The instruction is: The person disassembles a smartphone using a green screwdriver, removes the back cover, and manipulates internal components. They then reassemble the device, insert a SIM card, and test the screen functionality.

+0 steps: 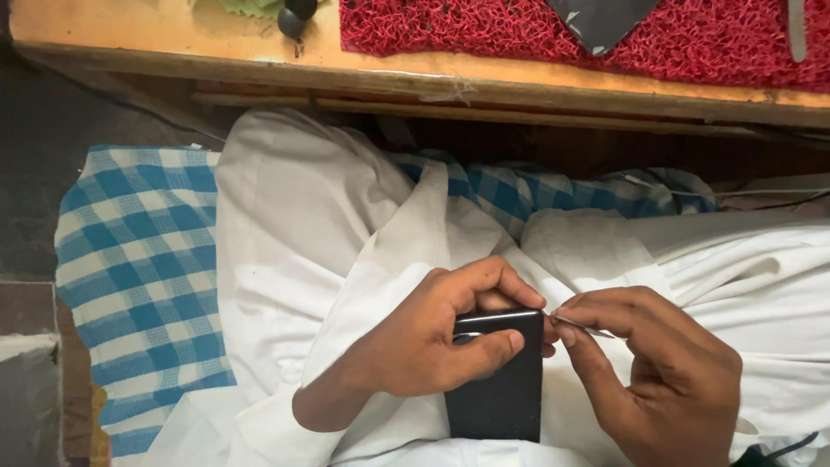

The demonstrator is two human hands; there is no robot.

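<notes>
Here, left hand [432,337] around black phone [499,380], right hand [657,363] pinching thin pin [581,326].

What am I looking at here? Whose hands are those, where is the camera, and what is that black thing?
There is no machine here, only a person. The single picture comes from a camera worn on that person's head, looking down at their own lap and hands.

The left hand grips a flat, shiny black rectangular phone near its top end. The right hand pinches a thin, silvery metal pin, whose tip points at the phone's upper edge. Whether it touches is too small to tell.

Under the hands lie loose white clothing and a blue-and-white checked cloth over the lap.

At the top runs the edge of a wooden workbench. On it lies a rough red mesh mat with a dark grey pointed sheet resting on top.
</notes>
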